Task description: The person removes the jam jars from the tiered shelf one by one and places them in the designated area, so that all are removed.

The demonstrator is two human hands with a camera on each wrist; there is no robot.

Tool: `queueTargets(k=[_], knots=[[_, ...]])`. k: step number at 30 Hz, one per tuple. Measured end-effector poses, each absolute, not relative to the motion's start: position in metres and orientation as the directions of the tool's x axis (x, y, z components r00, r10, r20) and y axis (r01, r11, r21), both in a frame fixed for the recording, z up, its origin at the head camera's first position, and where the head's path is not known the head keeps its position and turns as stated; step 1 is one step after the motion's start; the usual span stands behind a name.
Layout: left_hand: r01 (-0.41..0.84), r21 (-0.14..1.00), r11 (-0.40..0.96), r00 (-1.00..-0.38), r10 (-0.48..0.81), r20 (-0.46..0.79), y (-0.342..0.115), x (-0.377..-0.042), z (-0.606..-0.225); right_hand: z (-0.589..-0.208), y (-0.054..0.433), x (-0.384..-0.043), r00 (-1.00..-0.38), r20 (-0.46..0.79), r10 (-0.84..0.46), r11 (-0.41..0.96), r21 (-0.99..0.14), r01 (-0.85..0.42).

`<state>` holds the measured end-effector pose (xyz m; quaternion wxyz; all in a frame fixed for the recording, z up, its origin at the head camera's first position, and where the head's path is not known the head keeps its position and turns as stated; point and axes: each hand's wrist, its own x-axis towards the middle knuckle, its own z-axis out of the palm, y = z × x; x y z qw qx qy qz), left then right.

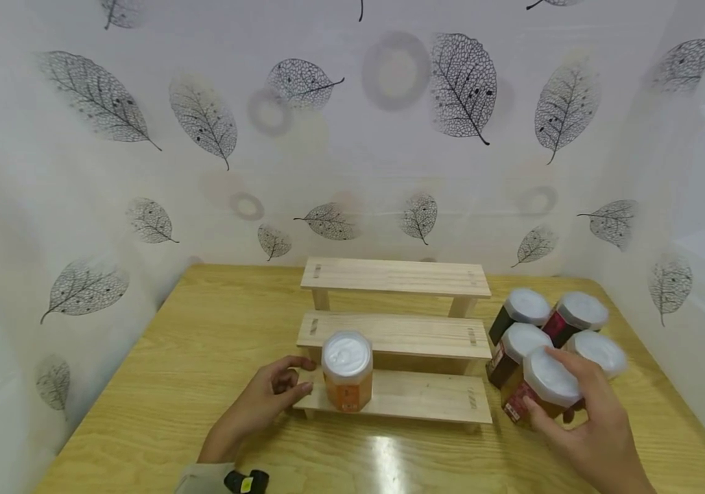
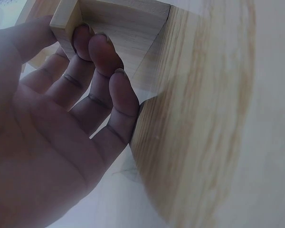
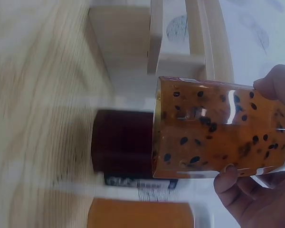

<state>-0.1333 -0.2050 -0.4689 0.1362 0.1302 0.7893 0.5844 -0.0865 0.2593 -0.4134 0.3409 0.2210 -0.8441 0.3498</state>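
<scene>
My right hand (image 1: pixel 596 429) grips a lidded jar (image 3: pixel 218 128) of clear orange jelly flecked with black seeds; its white lid (image 1: pixel 553 377) faces up in the head view. In the right wrist view the jar's base is above the table, beside a dark red jar (image 3: pixel 123 142). My left hand (image 1: pixel 266 394) is at the left end of a three-step wooden shelf (image 1: pixel 396 336). Its thumb and bent fingers (image 2: pixel 104 54) hold the end of the lowest step. An orange jar (image 1: pixel 348 377) with a white lid stands on that step, right of the left hand.
Several white-lidded jars cluster right of the shelf, including a dark one (image 1: pixel 522 309) and one with a red label (image 1: pixel 577 315). The wooden table (image 1: pixel 192 363) meets a leaf-patterned curtain (image 1: pixel 352 151) at the back and sides.
</scene>
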Motion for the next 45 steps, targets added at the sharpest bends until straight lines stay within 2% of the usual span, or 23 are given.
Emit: queueTargets(k=[12, 20, 36, 45], knots=[[0.030, 0.957, 0.287, -0.930, 0.359, -0.078, -0.205, -0.133, -0.469, -0.416, 0.301, -0.076, -0.771, 0.636, 0.032, 0.749, -0.526, -0.403], [0.024, 0.958, 0.285, -0.931, 0.356, -0.083, -0.205, -0.133, -0.467, -0.425, 0.313, -0.072, -0.779, 0.624, 0.064, 0.781, -0.517, -0.350], [0.037, 0.961, 0.274, -0.928, 0.367, -0.069, -0.204, -0.132, -0.465, -0.437, 0.320, -0.062, -0.813, 0.522, 0.257, 0.808, -0.578, -0.116], [0.042, 0.959, 0.282, -0.927, 0.369, -0.068, -0.204, -0.132, -0.467, -0.448, 0.325, -0.062, -0.823, 0.503, 0.263, 0.810, -0.579, -0.094]])
